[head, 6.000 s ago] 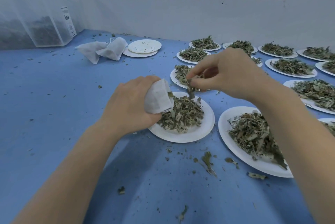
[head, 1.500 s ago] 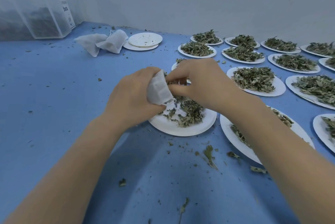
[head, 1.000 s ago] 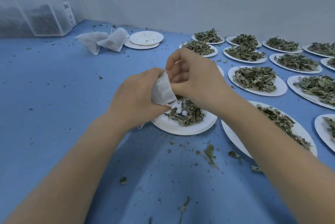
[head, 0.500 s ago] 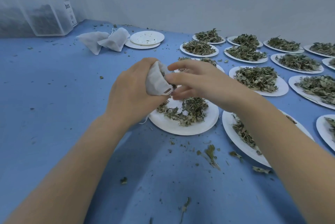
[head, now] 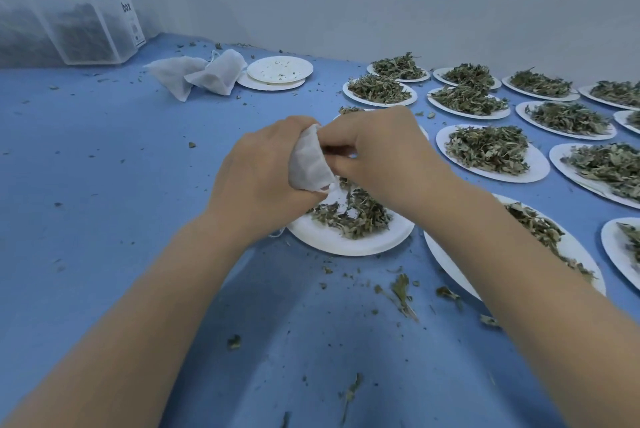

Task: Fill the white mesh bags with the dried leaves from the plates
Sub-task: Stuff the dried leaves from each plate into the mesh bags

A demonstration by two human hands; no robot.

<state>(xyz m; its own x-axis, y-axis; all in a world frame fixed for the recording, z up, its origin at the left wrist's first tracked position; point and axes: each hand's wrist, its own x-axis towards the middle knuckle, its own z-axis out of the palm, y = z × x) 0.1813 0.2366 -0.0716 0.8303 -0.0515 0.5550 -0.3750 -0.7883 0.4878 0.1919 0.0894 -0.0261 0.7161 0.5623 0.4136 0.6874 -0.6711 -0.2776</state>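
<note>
My left hand [head: 256, 178] grips a white mesh bag [head: 310, 162] above the near white plate [head: 332, 240], which holds a thin scatter of dried leaves [head: 353, 214]. My right hand [head: 384, 154] is curled at the bag's mouth, its fingertips pressed against the opening; what they hold is hidden. Several more plates heaped with dried leaves lie to the right, the nearest one [head: 450, 265] partly under my right forearm and another [head: 491, 154] behind it.
Two filled white mesh bags [head: 204, 76] lie at the back left beside stacked used plates [head: 278, 71]. A clear plastic box [head: 90, 29] stands in the far left corner. Leaf crumbs [head: 398, 292] litter the blue table [head: 104, 202]. A white wall borders the back.
My right hand has closed and moved back to the bag's mouth after its fingers were spread half a second ago. The plate's leaf pile is much smaller than six seconds ago.
</note>
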